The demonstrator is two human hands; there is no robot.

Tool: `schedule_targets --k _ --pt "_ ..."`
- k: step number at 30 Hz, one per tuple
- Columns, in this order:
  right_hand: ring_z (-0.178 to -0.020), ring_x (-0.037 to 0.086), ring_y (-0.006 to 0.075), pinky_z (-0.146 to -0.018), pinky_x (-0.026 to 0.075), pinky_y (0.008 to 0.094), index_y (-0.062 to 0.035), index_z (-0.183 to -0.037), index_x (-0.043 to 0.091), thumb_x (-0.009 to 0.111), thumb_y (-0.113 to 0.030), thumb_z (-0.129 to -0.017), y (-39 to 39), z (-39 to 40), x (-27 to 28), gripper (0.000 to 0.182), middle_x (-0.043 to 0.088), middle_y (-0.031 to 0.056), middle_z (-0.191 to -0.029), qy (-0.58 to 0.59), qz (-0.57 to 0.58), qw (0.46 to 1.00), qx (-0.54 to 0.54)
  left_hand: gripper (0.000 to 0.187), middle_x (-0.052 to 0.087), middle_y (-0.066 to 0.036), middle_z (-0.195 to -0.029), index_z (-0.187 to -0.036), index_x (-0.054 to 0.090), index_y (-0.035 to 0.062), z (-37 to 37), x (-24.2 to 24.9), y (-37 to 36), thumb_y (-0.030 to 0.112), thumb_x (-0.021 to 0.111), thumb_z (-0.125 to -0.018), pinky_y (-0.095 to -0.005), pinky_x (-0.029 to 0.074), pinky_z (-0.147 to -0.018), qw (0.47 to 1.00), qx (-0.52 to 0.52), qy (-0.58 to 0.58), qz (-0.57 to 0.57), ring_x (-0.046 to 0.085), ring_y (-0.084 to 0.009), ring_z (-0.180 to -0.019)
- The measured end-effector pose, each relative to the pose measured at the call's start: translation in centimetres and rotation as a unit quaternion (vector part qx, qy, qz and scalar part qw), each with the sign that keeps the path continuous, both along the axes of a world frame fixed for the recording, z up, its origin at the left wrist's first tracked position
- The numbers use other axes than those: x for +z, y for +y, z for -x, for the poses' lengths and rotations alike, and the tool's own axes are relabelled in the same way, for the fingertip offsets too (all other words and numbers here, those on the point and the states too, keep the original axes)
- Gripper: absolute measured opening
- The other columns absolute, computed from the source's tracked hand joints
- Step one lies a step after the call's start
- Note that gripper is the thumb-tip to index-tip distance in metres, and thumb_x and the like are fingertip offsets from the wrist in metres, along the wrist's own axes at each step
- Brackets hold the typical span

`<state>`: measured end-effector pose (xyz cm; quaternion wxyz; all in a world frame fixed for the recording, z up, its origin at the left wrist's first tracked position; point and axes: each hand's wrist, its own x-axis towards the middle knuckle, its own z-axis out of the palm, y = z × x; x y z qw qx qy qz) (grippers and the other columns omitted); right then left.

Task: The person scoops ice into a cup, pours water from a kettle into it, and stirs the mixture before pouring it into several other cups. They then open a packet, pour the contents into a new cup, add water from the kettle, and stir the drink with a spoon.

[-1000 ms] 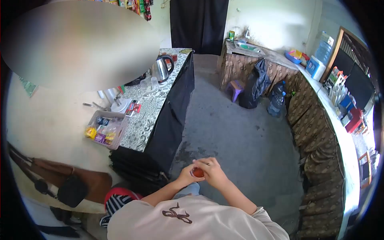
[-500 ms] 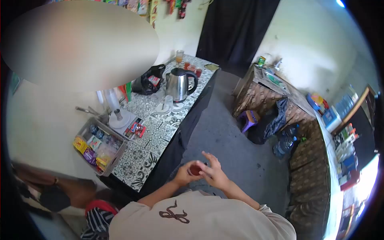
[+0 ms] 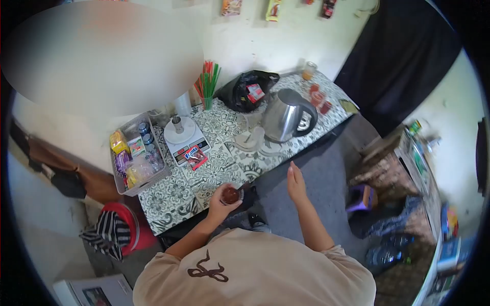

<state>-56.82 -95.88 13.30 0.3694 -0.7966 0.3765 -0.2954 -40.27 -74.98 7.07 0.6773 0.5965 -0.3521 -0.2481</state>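
By the near edge of the patterned table point(image 3: 166, 206), the left hand point(image 3: 218, 205) grips a small cup point(image 3: 230, 195) with dark reddish-brown contents; the right hand point(image 3: 295, 182), released, is held out with straight fingers, well apart from it. A grey basket point(image 3: 147, 187) holds colourful packets, and beside it a small metal cup point(image 3: 177, 122) stands on a scale point(image 3: 179, 145). Red and green straws point(image 3: 206, 79) fill a clear tumbler point(image 3: 206, 103), and beyond the kettle point(image 3: 282, 118) are small glasses of red point(image 3: 325, 107) and a glass of amber liquid point(image 3: 308, 70)
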Motion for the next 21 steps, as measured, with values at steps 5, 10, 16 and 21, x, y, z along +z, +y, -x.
schedule_targets --k 5,10,16,21 --pt "-0.128 0.026 0.0367 -0.105 0.019 0.0362 0.0113 -0.133 0.02 0.039 -0.036 -0.093 -13.7 -7.4 -0.4 0.065 0.026 0.0293 -0.137 -0.103 -0.024 0.994 0.012 0.052 0.053 -0.007 -0.102 -0.11 0.047 0.0011 1.7 1.6 -4.6 -0.006 0.073 -0.065 -0.0288 0.043 -0.087 0.985 0.174 0.002 0.021 0.053 -0.0158 -0.097" --pt "-0.108 0.05 0.0307 -0.096 0.033 0.0344 0.0012 -0.132 0.031 0.046 -0.034 -0.091 -22.5 -10.8 -0.1 0.056 0.051 0.0208 -0.117 -0.138 -0.156 0.977 0.051 0.055 0.052 -0.007 -0.101 -0.111 0.044 0.0019 2.6 0.7 -8.3 -0.005 0.073 -0.064 -0.0296 0.046 -0.083 0.963 0.254 0.031 0.08 0.055 -0.0158 -0.093" --pt "-0.113 0.045 0.0228 -0.098 0.031 0.0305 -0.002 -0.138 0.02 0.048 -0.024 -0.091 -22.2 -11.7 1.2 0.059 0.045 0.0116 -0.127 -0.356 -0.148 0.916 0.105 0.056 0.051 -0.007 -0.105 -0.113 0.045 -0.0005 3.3 2.7 -11.0 0.003 0.075 -0.066 -0.029 0.042 -0.088 0.927 0.374 0.024 -0.025 0.052 -0.0163 -0.099" --pt "-0.118 0.041 0.0246 -0.101 0.029 0.0334 -0.0046 -0.142 0.004 0.052 -0.009 -0.085 -20.8 -10.5 2.3 0.075 0.04 0.0142 -0.13 -0.378 -0.163 0.897 0.157 0.061 0.051 -0.009 -0.11 -0.118 0.043 -0.001 3.0 3.6 -12.2 0.001 0.075 -0.065 -0.0296 0.04 -0.091 0.927 0.372 0.026 -0.044 0.05 -0.0172 -0.104"
